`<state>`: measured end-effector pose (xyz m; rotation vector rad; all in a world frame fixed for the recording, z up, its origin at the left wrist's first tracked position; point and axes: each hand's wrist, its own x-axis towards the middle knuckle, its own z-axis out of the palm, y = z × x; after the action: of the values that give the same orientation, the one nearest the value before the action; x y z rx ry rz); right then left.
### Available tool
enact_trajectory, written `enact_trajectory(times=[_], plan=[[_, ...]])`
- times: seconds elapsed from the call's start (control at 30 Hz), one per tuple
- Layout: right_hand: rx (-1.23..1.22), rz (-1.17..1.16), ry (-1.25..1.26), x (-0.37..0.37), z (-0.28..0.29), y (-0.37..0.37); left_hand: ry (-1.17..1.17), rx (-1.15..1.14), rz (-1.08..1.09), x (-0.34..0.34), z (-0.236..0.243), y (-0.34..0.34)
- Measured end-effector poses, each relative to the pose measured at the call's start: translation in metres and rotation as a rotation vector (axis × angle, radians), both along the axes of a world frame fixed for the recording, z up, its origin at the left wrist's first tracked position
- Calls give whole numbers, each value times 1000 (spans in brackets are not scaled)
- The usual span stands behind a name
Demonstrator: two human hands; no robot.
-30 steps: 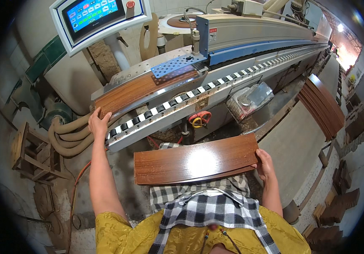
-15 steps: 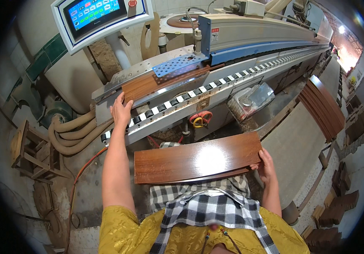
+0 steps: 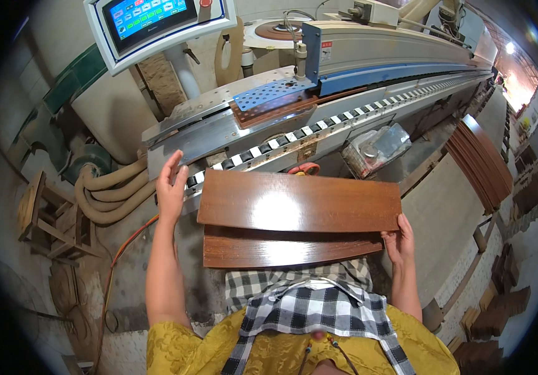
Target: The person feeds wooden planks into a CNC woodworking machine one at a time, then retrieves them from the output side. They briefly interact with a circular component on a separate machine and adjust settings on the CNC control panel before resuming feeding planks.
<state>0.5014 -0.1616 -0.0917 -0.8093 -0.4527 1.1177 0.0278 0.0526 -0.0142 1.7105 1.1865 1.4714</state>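
My right hand point(image 3: 398, 234) grips the right end of a glossy brown wooden board point(image 3: 238, 197), lifted over a second board point(image 3: 238, 249) that lies above the checked cloth point(image 3: 244, 287) at my lap. My left hand point(image 3: 172, 181) is open, just left of the held board and in front of the machine's metal feed bed point(image 3: 194, 134), holding nothing. Another brown board point(image 3: 244, 122) sits on the bed, partly under a blue perforated plate point(image 3: 266, 94). A roller strip point(image 3: 263, 147) runs along the machine's near side.
A touchscreen panel point(image 3: 147, 19) stands upper left. Hoses point(image 3: 106, 194) and a wooden stool point(image 3: 56, 219) are at the left. A wire basket point(image 3: 372, 150) hangs under the machine. Curved boards point(image 3: 478, 162) are stacked on a grey surface at the right, with more boards point(image 3: 506, 300) lower down.
The board on the bed has moved rightward into the machine. My left hand has left it and come lower. My right hand has raised the top board, exposing the one beneath.
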Motion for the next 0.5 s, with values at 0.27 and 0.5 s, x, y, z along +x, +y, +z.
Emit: enact_trajectory(times=[0.27,0.5], plan=[[35,135,-108,-44,26,83,918,69,33,-5,16,-43],[-21,415,214,-92,39,137,930,-50,248,-49,3,-15]])
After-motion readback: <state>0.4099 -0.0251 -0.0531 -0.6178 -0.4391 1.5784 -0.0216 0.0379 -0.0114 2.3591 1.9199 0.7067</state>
